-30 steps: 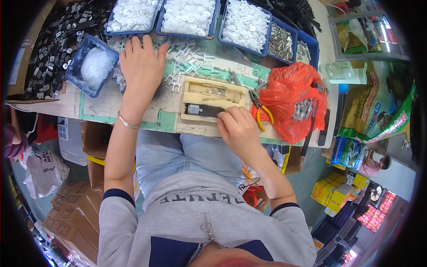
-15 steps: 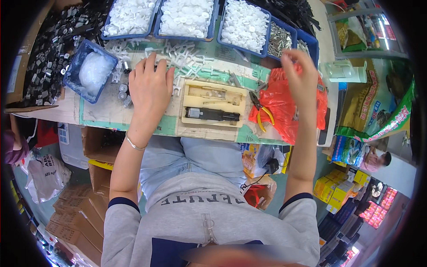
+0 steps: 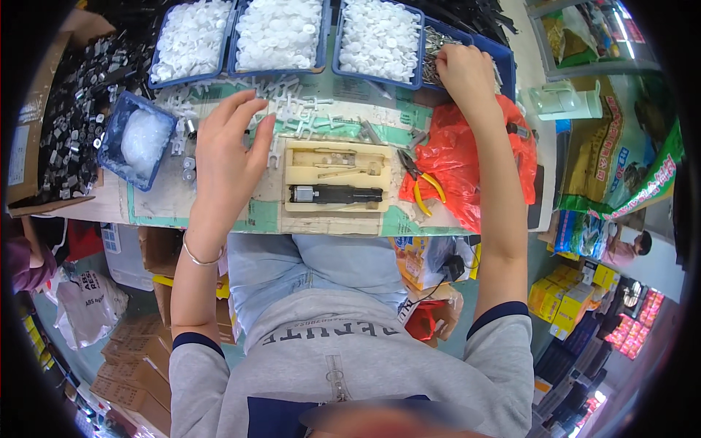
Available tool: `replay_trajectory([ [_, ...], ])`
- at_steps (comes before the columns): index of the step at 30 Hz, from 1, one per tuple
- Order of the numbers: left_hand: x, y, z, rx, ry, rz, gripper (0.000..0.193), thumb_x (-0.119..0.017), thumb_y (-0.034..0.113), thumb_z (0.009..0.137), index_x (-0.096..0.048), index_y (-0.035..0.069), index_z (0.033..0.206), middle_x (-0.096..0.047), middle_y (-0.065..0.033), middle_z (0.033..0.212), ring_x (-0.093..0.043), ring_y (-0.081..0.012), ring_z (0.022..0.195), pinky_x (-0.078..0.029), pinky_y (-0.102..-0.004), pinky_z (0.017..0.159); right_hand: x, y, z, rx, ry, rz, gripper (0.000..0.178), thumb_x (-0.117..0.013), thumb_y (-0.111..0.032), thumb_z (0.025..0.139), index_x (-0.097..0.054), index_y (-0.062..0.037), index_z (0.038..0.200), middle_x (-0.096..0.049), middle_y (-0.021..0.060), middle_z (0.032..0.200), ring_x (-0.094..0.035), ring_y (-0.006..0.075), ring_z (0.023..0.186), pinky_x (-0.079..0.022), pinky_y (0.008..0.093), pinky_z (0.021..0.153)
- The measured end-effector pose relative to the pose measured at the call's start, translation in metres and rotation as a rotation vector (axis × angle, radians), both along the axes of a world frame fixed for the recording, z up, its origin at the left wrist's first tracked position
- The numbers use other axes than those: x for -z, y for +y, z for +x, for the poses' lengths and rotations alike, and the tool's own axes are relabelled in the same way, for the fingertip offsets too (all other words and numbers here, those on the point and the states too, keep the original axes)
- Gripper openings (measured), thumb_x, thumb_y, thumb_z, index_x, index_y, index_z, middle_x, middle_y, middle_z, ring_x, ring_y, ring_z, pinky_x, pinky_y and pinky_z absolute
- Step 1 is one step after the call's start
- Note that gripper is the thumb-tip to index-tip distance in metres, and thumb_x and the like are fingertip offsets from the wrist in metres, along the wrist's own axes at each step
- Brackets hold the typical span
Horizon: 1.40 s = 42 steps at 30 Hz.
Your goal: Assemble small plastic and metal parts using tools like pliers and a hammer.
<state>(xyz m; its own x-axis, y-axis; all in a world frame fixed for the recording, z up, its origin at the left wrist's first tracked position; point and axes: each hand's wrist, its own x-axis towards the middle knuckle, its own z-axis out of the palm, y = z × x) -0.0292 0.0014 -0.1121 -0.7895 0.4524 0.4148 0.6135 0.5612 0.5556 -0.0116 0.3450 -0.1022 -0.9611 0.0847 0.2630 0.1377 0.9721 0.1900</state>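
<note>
My left hand (image 3: 232,146) hovers over the near left of the table, thumb and fingers apart, with nothing seen in it. White plastic fork-shaped pieces (image 3: 296,109) lie scattered beyond it. My right hand (image 3: 467,77) is at the far right, fingers bent down into a blue bin of small metal pins (image 3: 432,47). Its fingertips are partly hidden, so what they pinch does not show. Between the hands sits a cream fixture (image 3: 298,174) with two recesses. A long black part with a silver end (image 3: 343,194) rests in the nearer recess.
Yellow-handled pliers (image 3: 421,191) lie beside a red plastic bag (image 3: 456,164) under my right forearm. Blue bins of white discs (image 3: 279,33) line the far side. A small blue tub (image 3: 125,171) and a heap of black parts (image 3: 66,117) are at left.
My right hand has moved away from me and left, from above the red bag to the pin bin. My left hand has come slightly nearer and turned, its thumb spreading.
</note>
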Motion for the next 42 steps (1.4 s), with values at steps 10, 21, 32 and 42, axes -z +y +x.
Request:
replay_trajectory([
  [10,-0.005,0.103,-0.057,0.111,0.267,-0.135,0.012,-0.066,0.014,0.079,-0.066,0.007,0.089,-0.060,-0.0059,0.087,-0.058,-0.0235,0.084,-0.041,-0.0351,0.077,0.002,0.013,-0.001,0.100,0.190,-0.363,0.021,-0.055,-0.018,0.077,-0.060,0.0024,0.076,-0.064,0.0219,0.079,-0.063,0.0376,0.075,-0.049,0.0463,0.070],
  [21,0.005,0.121,-0.069,0.126,0.084,-0.084,0.010,-0.065,0.012,0.078,-0.065,0.002,0.078,-0.059,-0.0114,0.079,-0.059,-0.0291,0.070,-0.047,-0.0379,0.064,-0.029,-0.053,0.038,0.058,0.335,-1.452,0.010,-0.063,-0.002,0.083,-0.067,0.0048,0.089,-0.066,0.0073,0.081,-0.067,0.0142,0.075,-0.055,0.0240,0.068],
  [32,0.010,0.101,-0.051,0.196,-0.549,0.445,0.012,-0.062,0.011,0.088,-0.061,0.000,0.092,-0.065,-0.0063,0.090,-0.062,-0.0124,0.074,-0.049,-0.0244,0.066,-0.010,-0.119,0.051,-0.181,0.650,-1.682,0.013,-0.059,0.005,0.085,-0.048,-0.0013,0.088,-0.060,0.0084,0.091,-0.064,0.0144,0.086,-0.052,0.0240,0.073],
  [42,-0.004,0.070,0.028,0.417,-1.657,1.394,0.014,-0.062,0.004,0.087,-0.055,0.002,0.099,-0.064,-0.0101,0.094,-0.066,-0.0199,0.092,-0.058,-0.0259,0.079,-0.016,-0.150,0.077,-0.364,0.669,-1.301,0.020,-0.061,0.008,0.081,-0.045,-0.0027,0.079,-0.060,0.0116,0.089,-0.066,0.0195,0.081,-0.053,0.0275,0.067],
])
